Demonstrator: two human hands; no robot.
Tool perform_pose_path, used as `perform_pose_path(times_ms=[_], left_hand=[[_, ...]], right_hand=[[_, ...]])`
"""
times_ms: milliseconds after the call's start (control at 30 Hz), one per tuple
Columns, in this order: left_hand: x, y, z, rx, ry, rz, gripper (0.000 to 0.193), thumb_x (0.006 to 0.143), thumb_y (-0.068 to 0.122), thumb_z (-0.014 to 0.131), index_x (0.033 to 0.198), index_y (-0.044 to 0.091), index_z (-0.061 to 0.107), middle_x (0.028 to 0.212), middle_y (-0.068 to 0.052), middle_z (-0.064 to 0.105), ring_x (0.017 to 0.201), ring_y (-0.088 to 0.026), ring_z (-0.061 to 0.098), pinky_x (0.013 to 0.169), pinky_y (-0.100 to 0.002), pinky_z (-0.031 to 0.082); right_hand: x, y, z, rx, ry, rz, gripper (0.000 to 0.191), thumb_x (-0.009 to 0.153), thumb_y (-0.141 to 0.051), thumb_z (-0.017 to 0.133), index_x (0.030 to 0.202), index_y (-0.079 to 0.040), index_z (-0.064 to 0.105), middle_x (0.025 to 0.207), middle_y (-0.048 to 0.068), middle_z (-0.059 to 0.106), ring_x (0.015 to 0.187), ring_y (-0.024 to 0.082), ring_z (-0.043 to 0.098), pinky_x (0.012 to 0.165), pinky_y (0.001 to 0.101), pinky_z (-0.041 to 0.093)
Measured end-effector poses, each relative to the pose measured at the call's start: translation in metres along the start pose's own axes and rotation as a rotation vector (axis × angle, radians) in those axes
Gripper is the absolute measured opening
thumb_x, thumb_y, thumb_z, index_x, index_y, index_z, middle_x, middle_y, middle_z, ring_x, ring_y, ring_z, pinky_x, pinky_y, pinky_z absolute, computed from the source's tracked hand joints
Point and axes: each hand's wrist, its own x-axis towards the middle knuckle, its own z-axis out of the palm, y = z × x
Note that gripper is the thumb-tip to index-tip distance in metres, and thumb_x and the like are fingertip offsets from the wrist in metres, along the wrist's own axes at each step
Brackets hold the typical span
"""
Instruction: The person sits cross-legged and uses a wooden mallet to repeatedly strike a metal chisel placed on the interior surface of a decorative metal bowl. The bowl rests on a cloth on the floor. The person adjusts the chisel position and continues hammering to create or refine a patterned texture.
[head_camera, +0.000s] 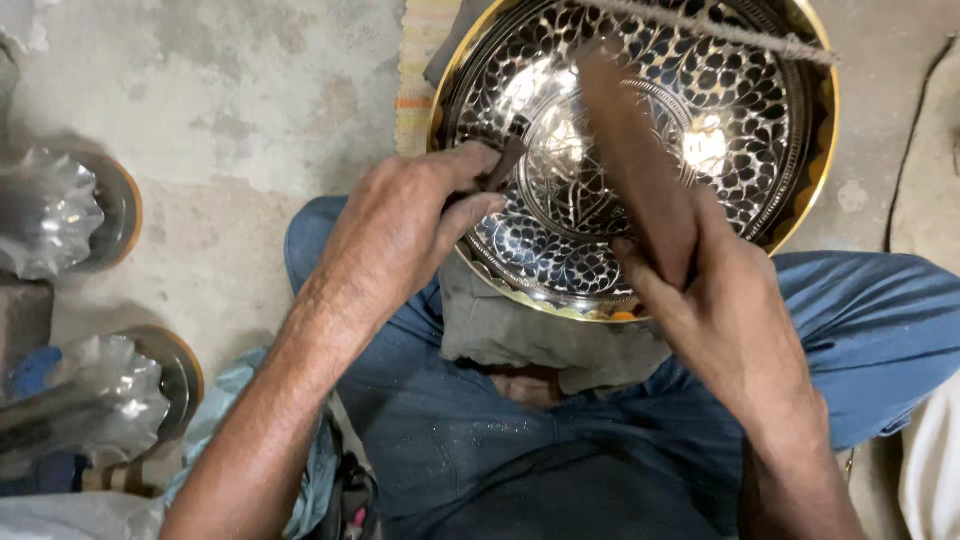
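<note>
Hands grip tools: left hand (400, 235) pinches chisel (505, 165), right hand (725, 310) clasps hammer (635, 150) over engraved plate (740, 120)

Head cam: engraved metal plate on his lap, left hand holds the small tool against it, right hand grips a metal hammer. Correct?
Not quite. The head view shows the right hand gripping a brown wooden mallet, not a metal hammer. The rest holds: left hand, small tool, engraved plate on the lap.

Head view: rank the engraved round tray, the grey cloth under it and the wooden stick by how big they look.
1. Engraved round tray, by far the largest.
2. Grey cloth, though the tray hides part of it.
3. Wooden stick, held in the right hand; it is blurred and nearer the camera, so its rank against the cloth is unsure.
</note>
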Motion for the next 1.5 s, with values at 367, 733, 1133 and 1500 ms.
perform_pose_path(times_ms=[367,733,1133,1500], left_hand=[[-0.003,-0.004,0.003,0.022,0.096,0.138,0.027,0.092,0.019,0.074,0.114,0.003,0.071,0.101,-0.016,0.079,0.086,-0.025,0.078,0.075,-0.04,0.062],[-0.043,-0.002,0.038,-0.094,0.513,0.064,0.026,0.1,0.011,0.074,0.123,0.002,0.067,0.114,-0.015,0.075,0.097,-0.026,0.079,0.08,-0.035,0.065],[-0.056,-0.013,0.065,-0.078,0.731,-0.049,0.023,0.089,0.0,0.082,0.107,-0.001,0.068,0.093,-0.014,0.072,0.082,-0.024,0.073,0.07,-0.034,0.057],[-0.061,-0.015,0.072,-0.151,0.782,-0.065,0.023,0.091,0.002,0.084,0.108,0.001,0.069,0.097,-0.012,0.073,0.085,-0.021,0.073,0.078,-0.033,0.057]], right_hand=[[-0.004,0.01,0.0,-0.086,0.14,-0.392,0.032,0.09,-0.014,0.073,0.114,-0.003,0.054,0.084,0.018,0.073,0.07,0.027,0.075,0.058,0.0414,0.061],[0.01,-0.017,-0.032,-0.191,0.442,-0.743,0.037,0.096,-0.012,0.075,0.127,0.0,0.061,0.1,0.018,0.073,0.083,0.025,0.074,0.067,0.0358,0.061],[-0.001,-0.056,-0.049,-0.803,0.483,-0.937,0.049,0.085,-0.02,0.079,0.131,-0.013,0.066,0.093,0.002,0.069,0.083,0.019,0.069,0.069,0.0343,0.054],[-0.008,-0.058,-0.05,-1.01,0.604,-0.915,0.045,0.09,-0.031,0.073,0.132,-0.014,0.067,0.093,-0.002,0.07,0.087,0.015,0.068,0.07,0.0321,0.051]])
